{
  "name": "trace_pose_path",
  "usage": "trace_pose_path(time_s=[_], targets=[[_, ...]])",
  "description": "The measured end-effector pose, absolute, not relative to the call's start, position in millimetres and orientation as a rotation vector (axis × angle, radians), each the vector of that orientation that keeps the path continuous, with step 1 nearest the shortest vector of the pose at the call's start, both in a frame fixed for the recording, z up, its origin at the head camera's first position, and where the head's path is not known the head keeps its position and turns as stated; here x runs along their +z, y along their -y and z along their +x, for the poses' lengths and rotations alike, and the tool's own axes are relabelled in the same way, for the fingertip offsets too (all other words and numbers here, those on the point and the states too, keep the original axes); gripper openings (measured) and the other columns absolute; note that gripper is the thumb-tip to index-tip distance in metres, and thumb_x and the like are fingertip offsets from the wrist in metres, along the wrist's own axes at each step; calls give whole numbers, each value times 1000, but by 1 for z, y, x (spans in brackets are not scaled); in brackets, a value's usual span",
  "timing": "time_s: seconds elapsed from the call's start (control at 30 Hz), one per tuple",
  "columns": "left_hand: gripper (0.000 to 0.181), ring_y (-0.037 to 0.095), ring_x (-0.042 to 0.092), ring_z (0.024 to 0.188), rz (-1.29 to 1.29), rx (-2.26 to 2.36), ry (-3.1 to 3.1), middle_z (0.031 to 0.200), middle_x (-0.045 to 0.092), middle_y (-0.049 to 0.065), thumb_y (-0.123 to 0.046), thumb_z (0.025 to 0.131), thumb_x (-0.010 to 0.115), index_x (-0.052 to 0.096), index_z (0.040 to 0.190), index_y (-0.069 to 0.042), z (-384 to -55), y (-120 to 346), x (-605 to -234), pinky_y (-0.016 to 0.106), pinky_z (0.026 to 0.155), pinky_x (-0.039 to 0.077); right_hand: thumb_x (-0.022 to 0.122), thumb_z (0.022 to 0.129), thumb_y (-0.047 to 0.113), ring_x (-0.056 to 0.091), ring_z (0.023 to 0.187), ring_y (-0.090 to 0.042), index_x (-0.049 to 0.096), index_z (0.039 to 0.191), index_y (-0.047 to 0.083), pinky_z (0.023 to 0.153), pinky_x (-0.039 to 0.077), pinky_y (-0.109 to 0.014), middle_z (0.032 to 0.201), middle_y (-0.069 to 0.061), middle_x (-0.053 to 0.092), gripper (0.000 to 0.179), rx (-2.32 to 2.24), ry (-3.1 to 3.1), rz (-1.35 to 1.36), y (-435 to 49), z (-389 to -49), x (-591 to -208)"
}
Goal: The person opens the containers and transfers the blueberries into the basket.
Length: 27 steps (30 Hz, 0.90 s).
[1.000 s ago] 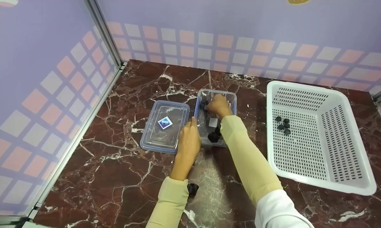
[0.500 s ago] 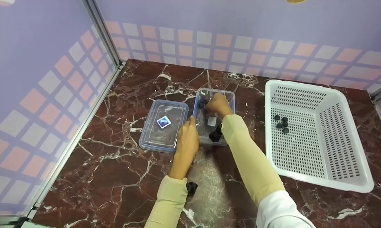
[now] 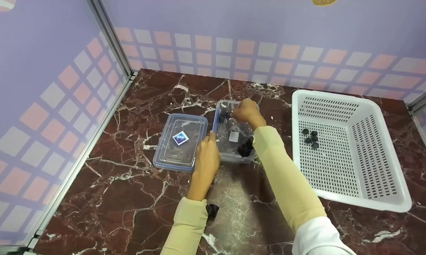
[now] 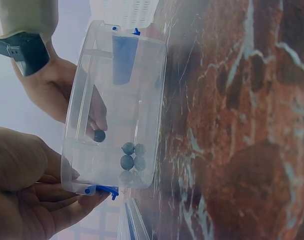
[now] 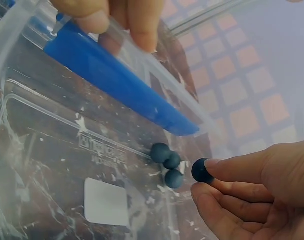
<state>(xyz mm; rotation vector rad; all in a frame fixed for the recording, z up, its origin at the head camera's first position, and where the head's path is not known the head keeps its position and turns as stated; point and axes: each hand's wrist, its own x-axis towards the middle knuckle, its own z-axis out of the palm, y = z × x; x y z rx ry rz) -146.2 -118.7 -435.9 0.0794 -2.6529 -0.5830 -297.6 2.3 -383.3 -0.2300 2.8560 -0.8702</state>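
Observation:
My right hand point(image 3: 247, 110) pinches a small dark blue ball point(image 5: 202, 170) between thumb and fingertips, over the inside of a clear plastic box point(image 3: 230, 152). Several more dark balls point(image 5: 173, 178) lie clustered at the far left end of the box floor, just below the held one. My left hand point(image 3: 208, 154) grips the box's left rim near its blue clip point(image 4: 107, 190), with fingers outside the wall. Left of that hand, a clear lid point(image 3: 177, 152) with blue edging and a diamond sticker lies flat on the table.
A white perforated basket point(image 3: 344, 177) stands to the right, with several dark balls point(image 3: 308, 140) on its floor. Patterned purple walls point(image 3: 206, 21) close off the back and left of the dark red marbled table point(image 3: 128, 198).
My right hand has risen slightly and moved a little right, and the pinched ball now shows apart from the others. The left hand stays on the rim. The head view has shifted slightly.

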Motion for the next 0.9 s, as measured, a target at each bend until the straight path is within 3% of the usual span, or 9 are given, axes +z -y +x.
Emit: trace_pose_path(time_s=[0.1,0.23,0.43,0.67,0.9], targets=[[48,36,67,81,82,-605,2658,92,67,18,5,75,66,56,122,7,-146,119,-436,42,73,55,67,74,14,54,61,-17,73,64,10,63,48,-29,52,7,56,13,-906,-2831,-185,-6,-295,-378],[49,36,67,83,107,-647,2676,93,67,18,6,75,66,56,123,6,-146,118,-434,43,74,56,69,77,15,57,65,-17,77,83,5,66,50,-30,68,-2,68,15,-962,-2806,-163,-10,-293,-371],[50,37,67,83,128,-675,2683,93,67,18,7,75,66,56,124,5,-146,118,-433,43,73,56,69,80,14,61,70,-17,76,88,2,68,52,-29,82,-10,73,16,-1032,-2774,-184,-18,-292,-360],[48,37,67,83,131,-676,2684,94,67,18,7,77,63,57,125,5,-146,119,-434,44,74,56,68,84,12,60,59,-6,74,95,1,59,52,-19,91,-16,73,17,-1126,-2708,-219,-33,-292,-351],[46,38,67,84,117,-664,2690,96,67,19,6,80,61,55,126,6,-146,118,-434,44,75,56,69,87,17,65,71,-11,71,104,3,63,53,-21,98,-15,72,23,-1190,-2676,-213,-56,-290,-343]])
